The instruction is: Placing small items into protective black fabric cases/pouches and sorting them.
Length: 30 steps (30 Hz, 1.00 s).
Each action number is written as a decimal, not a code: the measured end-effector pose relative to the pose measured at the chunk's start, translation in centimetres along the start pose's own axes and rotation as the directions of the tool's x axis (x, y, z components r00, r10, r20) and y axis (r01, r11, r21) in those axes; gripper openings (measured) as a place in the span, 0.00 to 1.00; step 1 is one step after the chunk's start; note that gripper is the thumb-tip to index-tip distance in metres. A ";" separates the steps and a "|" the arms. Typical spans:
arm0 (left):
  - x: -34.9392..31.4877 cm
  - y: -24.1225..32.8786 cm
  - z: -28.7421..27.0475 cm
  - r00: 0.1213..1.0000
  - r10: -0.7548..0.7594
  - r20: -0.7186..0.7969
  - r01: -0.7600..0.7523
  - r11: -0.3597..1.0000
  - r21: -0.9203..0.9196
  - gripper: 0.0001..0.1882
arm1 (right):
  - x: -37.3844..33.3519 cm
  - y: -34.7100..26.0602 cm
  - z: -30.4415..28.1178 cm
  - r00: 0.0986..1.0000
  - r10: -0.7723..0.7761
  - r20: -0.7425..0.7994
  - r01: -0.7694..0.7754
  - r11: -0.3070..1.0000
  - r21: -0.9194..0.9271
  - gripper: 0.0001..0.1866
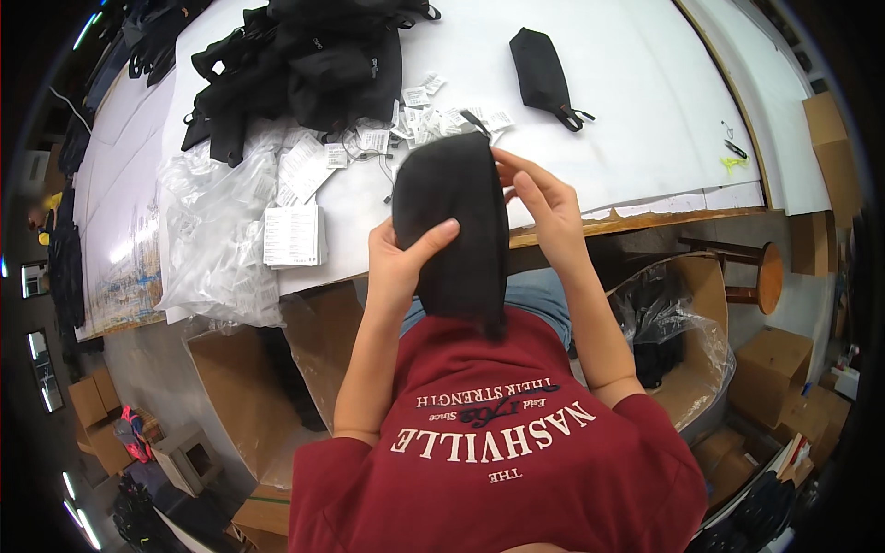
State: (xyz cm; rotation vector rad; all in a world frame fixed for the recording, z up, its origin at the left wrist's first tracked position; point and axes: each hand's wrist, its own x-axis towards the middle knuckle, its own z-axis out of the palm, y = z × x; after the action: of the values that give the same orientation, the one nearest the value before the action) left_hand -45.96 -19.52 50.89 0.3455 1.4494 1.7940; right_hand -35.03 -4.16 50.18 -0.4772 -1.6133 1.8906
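While black pouch (449, 198) is gripped, spill is risked

Card stack (293, 238), at table's (636, 138) edge, could be toppled by left forearm (366, 364). By left hand (404, 258), pouch is clamped over that edge; right hand (546, 201), loosely spread, is held alongside.

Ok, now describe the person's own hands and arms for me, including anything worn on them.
The left hand and right hand are both ungloved. The forearms are bare too, with no watch or bracelet showing. Short, plain dark red sleeves cover the upper arms.
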 end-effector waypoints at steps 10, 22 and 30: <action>-0.4 -0.1 0.9 0.994 -0.103 0.031 0.106 0.991 -0.084 0.16 | 0.8 -0.2 0.2 0.950 -0.272 -0.152 0.234 0.945 -0.228 0.05; 2.7 0.3 -0.9 0.981 -0.166 -0.103 0.126 0.939 -0.319 0.15 | -4.3 -2.4 1.9 0.984 0.014 0.178 0.020 0.982 -0.188 0.07; 2.6 0.3 -1.5 0.956 0.004 -0.293 -0.146 0.872 -0.466 0.17 | -4.2 -1.8 0.9 0.938 -0.331 -0.105 0.239 0.834 -0.498 0.15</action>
State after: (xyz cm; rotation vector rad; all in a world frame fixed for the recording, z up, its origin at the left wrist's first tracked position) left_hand -48.77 -18.70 50.00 -0.1239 1.1175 2.2658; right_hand -32.06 -7.39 51.68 -0.5588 -1.9016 1.1783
